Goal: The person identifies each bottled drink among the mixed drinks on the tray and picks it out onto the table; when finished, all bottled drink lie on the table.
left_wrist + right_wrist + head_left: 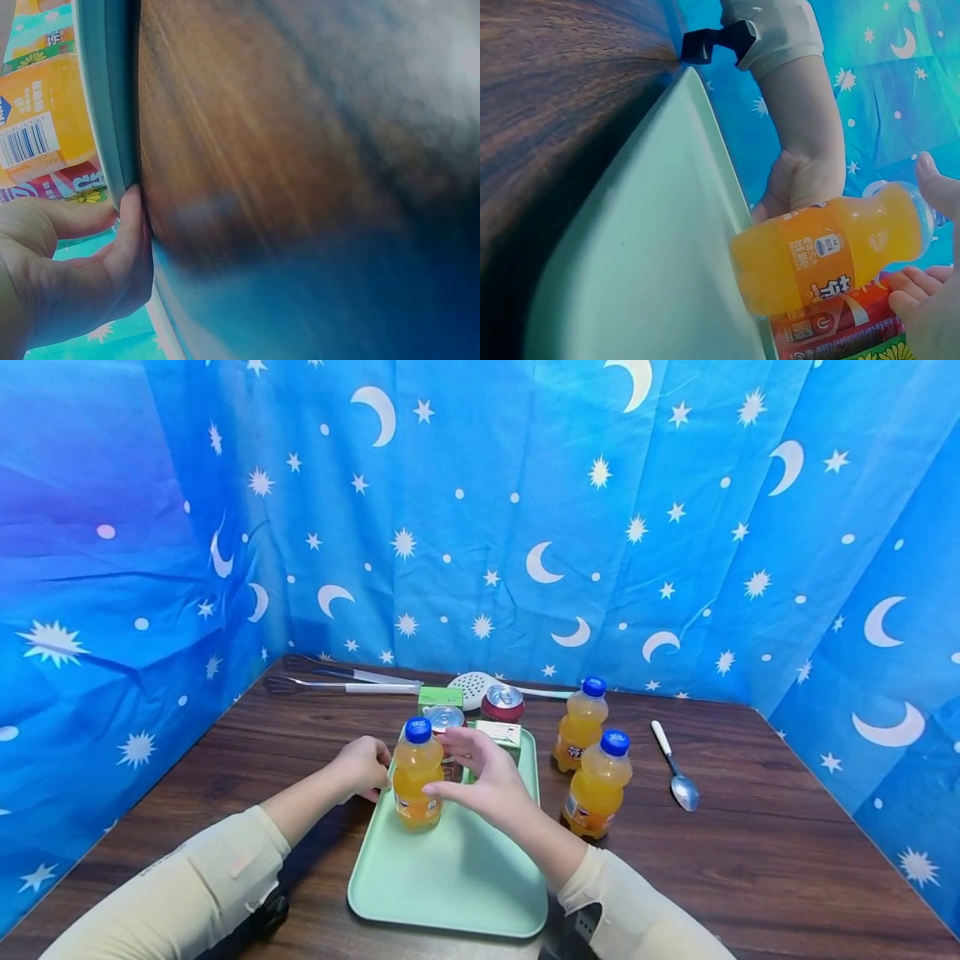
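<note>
On the pale green tray (450, 885) stands an orange soda bottle (417, 781) with a blue cap, upright near the left rim. My left hand (363, 768) pinches the tray's left rim between thumb and fingers, as the left wrist view shows at the tray edge (112, 112). To the bottle's right is my right hand (495, 781), thumb and fingers spread about its upper part. In the right wrist view a gap shows between the thumb and the bottle (810, 255). Behind the bottle are a soda can (446, 718) and a small carton (498, 733), partly hidden.
Two more orange soda bottles (581, 727) stand right of the tray, and a white-handled spoon (672, 764) lies beyond them. At the back are a red can (502, 703), a green carton (441, 697), a slotted skimmer (472, 690) and other long utensils (375, 688), near the blue curtain (480, 527).
</note>
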`<state>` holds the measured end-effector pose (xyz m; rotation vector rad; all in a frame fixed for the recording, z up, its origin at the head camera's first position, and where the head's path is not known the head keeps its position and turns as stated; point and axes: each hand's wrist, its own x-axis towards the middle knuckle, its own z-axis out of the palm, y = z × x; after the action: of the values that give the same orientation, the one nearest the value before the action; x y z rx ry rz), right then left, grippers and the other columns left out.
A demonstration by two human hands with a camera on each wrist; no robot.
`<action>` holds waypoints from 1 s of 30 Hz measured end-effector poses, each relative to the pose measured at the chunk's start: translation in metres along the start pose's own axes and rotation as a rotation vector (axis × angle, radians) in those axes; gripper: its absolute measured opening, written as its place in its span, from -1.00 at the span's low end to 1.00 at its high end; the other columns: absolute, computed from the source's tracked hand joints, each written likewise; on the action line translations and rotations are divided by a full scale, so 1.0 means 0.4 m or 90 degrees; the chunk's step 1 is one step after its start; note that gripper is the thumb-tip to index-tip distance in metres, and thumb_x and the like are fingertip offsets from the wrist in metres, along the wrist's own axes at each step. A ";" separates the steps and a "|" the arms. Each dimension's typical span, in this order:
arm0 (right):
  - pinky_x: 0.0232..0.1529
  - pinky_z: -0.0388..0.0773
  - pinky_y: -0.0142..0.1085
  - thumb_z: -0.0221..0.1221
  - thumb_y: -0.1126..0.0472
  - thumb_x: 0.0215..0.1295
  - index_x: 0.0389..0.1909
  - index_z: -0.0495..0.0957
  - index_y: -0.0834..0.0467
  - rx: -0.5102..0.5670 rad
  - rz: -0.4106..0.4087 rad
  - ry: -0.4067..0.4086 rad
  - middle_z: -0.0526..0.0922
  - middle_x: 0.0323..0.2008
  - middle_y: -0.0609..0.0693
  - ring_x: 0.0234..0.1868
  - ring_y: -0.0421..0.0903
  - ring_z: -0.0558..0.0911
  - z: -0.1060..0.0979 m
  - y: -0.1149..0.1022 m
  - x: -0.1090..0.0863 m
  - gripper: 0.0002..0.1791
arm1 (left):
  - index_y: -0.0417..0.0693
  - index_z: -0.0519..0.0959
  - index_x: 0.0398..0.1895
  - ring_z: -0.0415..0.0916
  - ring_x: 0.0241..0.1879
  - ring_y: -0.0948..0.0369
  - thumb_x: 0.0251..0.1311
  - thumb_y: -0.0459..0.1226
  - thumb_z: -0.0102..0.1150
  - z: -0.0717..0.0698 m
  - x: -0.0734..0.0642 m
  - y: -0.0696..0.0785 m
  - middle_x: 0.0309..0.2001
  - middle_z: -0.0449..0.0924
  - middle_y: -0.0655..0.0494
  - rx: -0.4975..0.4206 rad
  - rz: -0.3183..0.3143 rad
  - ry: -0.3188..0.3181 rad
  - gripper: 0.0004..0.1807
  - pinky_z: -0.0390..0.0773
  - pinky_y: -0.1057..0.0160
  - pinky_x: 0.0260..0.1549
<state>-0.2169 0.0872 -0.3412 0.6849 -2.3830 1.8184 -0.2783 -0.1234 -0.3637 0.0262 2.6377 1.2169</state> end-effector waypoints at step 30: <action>0.04 0.53 -0.26 0.45 0.08 -0.08 0.14 0.39 0.13 -0.038 0.011 0.027 0.55 0.01 -0.03 0.01 -0.11 0.56 0.059 -0.001 0.031 -0.28 | -0.38 0.48 -0.34 0.55 -0.52 0.10 -0.12 -0.63 0.16 0.003 0.004 -0.009 -0.42 0.44 -0.15 -0.018 0.018 0.011 -0.79 0.65 0.21 -0.61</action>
<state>-0.2229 0.0613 -0.3439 0.6145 -2.4128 1.7429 -0.2794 -0.1246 -0.3675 0.0482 2.6436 1.2687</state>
